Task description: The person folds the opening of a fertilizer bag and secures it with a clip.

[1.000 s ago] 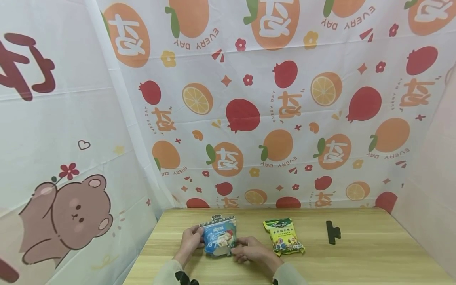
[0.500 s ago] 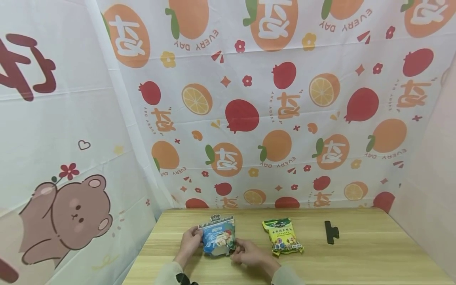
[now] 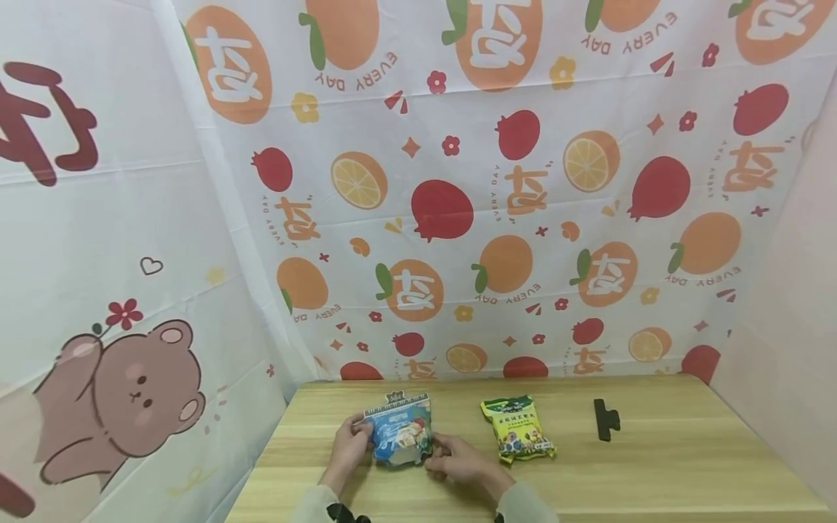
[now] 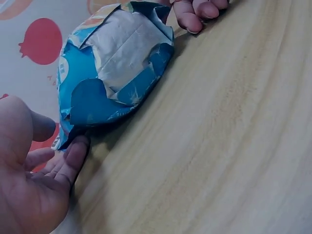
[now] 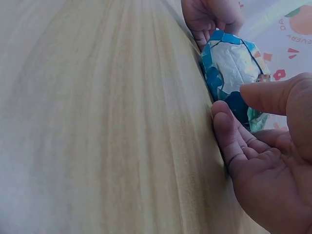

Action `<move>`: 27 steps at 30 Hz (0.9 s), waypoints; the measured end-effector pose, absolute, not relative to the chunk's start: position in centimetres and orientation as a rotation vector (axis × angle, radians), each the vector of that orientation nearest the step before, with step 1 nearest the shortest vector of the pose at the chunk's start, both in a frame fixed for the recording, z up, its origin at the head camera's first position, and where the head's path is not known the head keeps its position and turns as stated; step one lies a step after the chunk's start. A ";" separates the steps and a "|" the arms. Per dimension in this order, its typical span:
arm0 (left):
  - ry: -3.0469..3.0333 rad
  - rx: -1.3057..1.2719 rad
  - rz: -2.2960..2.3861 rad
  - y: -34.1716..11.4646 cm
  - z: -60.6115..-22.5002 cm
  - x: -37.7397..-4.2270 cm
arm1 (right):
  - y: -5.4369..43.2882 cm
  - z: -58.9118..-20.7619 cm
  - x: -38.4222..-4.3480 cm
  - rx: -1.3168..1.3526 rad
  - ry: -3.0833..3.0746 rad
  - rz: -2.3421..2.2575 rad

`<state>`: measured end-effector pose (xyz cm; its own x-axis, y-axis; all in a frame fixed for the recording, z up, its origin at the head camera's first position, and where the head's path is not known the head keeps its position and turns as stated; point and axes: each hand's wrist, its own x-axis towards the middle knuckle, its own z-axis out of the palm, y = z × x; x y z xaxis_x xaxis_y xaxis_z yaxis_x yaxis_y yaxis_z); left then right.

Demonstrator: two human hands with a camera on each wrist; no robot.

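Observation:
A plump blue printed pouch [image 3: 400,434] with a piano-key strip along its top sits on the left part of the table, its pale folded base [image 4: 127,48] facing me. My left hand [image 3: 349,449] holds the pouch's left edge, fingertips tucked low against it and the thumb on the near side. At the lower right corner, my right hand [image 3: 463,463] grips the pouch between thumb [image 5: 265,95] and fingers. The right fingers reach under its edge, close to the tabletop. Some fingertips are hidden behind the pouch in the head view.
Right of the hands lies a yellow-green packet [image 3: 518,428] with printed flowers. Farther right is a black clip [image 3: 605,420]. The wooden table [image 3: 693,457] ends at a fruit-print cloth [image 3: 484,319] behind, with another cloth [image 3: 216,407] on the left.
My right fingers have shifted slightly at the pouch's lower right corner. The left hand keeps its place, and the pouch stays nearly where it was. The head view has moved a little.

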<state>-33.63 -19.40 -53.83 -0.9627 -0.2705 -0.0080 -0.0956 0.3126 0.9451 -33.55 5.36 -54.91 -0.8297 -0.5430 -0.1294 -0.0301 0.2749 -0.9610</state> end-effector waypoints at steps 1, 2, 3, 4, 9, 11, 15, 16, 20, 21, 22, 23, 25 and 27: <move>-2.419 0.334 -1.731 -19.4 -53.9 -33.6 | 5.4 -55.0 -33.5 -0.517 2.115 -1.586; -2.421 0.318 -1.741 -19.3 -53.9 -33.6 | 5.4 -55.1 -33.5 -0.519 2.113 -1.593; -2.423 0.301 -1.747 -19.3 -54.0 -33.6 | 5.5 -55.2 -33.4 -0.517 2.111 -1.601; -2.424 0.293 -1.757 -19.3 -54.0 -33.5 | 5.5 -55.2 -33.3 -0.517 2.106 -1.609; -2.405 0.288 -1.775 -19.6 -54.1 -33.3 | 5.5 -55.4 -32.9 -0.515 2.079 -1.645; -2.410 0.295 -1.767 -19.6 -54.1 -33.2 | 5.5 -55.4 -32.8 -0.503 2.079 -1.654; -2.435 0.307 -1.740 -19.6 -54.1 -33.3 | 5.5 -55.3 -32.7 -0.478 2.104 -1.672; -2.441 0.307 -1.732 -19.6 -54.0 -33.3 | 5.5 -55.2 -32.7 -0.469 2.109 -1.678; -2.460 0.324 -1.707 -19.6 -53.9 -33.3 | 5.5 -55.3 -32.8 -0.476 2.121 -1.688; -2.464 0.329 -1.699 -19.5 -53.9 -33.2 | 5.5 -55.3 -32.8 -0.484 2.119 -1.688; -2.467 0.334 -1.691 -19.5 -53.9 -33.1 | 5.5 -55.4 -32.7 -0.486 2.113 -1.691; -2.466 0.336 -1.682 -19.5 -53.9 -33.0 | 5.5 -55.4 -32.7 -0.493 2.112 -1.692; -2.466 0.343 -1.659 -19.4 -54.0 -32.9 | 5.5 -55.4 -32.6 -0.491 2.101 -1.698; -2.463 0.333 -1.636 -19.2 -54.0 -32.9 | 5.5 -55.3 -32.5 -0.481 2.101 -1.698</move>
<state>-32.85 -19.23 -54.03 -0.9614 -0.2748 0.0148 -0.0930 0.3751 0.9223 -32.49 5.47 -55.32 -0.8628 -0.4978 -0.0879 -0.0184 0.2046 -0.9787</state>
